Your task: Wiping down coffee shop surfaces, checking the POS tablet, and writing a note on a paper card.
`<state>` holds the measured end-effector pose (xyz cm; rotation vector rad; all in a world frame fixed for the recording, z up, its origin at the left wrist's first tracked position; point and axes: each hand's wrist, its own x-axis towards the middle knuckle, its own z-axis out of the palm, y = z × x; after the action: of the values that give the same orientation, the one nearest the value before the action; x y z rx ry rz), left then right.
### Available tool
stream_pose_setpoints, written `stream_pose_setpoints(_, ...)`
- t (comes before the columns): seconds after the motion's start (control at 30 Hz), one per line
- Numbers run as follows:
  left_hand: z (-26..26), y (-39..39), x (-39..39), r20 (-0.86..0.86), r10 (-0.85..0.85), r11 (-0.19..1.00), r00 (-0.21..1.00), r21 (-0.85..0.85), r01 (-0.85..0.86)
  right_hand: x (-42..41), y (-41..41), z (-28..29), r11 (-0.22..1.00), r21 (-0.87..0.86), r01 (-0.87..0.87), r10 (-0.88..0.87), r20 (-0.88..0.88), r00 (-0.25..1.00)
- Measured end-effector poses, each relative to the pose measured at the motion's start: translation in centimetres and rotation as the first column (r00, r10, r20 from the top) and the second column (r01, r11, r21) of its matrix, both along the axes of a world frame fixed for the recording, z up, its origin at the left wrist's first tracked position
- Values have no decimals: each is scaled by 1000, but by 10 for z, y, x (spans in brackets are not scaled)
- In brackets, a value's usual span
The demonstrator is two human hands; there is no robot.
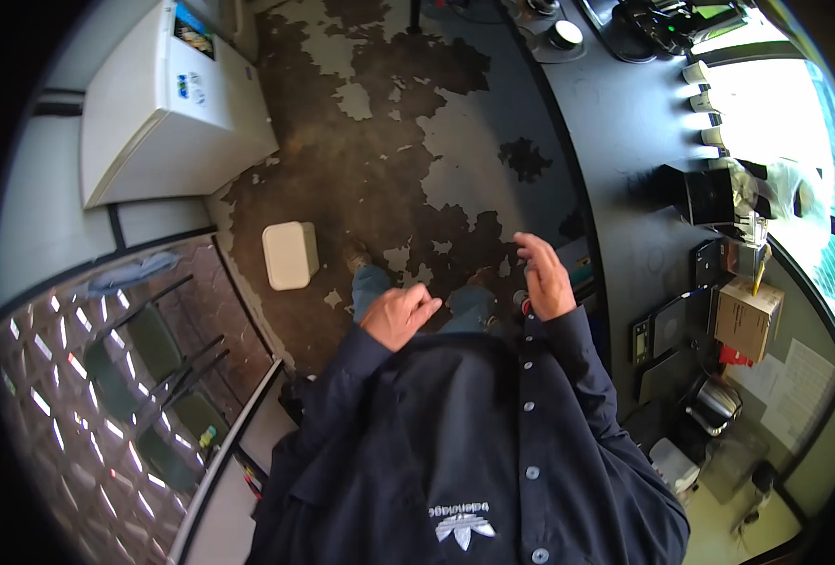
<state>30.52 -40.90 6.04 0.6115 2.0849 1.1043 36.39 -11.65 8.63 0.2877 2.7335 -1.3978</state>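
Note:
Before my shirt, my left hand point(401, 318) hangs in the air with its fingers curled in, and I see nothing in it. My right hand point(547, 277) is raised beside the edge of the dark counter point(622, 233), its fingers bent but apart, also holding nothing. Neither hand visibly touches an object. Below them, my shoes and jeans point(371, 286) show on the worn floor point(361, 162). A cream lidded bin point(287, 256) stands on that floor, left of my feet.
A white refrigerator point(198, 141) stands at the upper left. Along the right counter are paper cups point(702, 102), a black box point(703, 195), a cardboard box point(746, 318), a digital scale point(640, 342) and a metal kettle point(712, 404). Chairs point(153, 342) show beyond the left opening.

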Motion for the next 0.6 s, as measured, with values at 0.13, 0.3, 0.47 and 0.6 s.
stream_pose_setpoints(0.13, -67, -71, -23, 172, 235, 970, 957, 29, -243, -22, -62, -64, 993, 74, -97, 74, 266, 961)
stream_pose_setpoints(0.3, -184, -136, 1, 82, 290, 938, 953, -223, -267, -11, -138, -140, 991, -128, -43, 105, 527, 843)
stream_pose_setpoints(0.47, -298, -141, 42, 453, 167, 962, 876, -270, -44, 70, -172, -263, 999, 24, -44, 11, 754, 657)
stream_pose_setpoints(0.6, -335, -114, 35, 607, -30, 948, 794, -234, 215, 83, -200, -315, 991, 111, -71, -53, 828, 559)
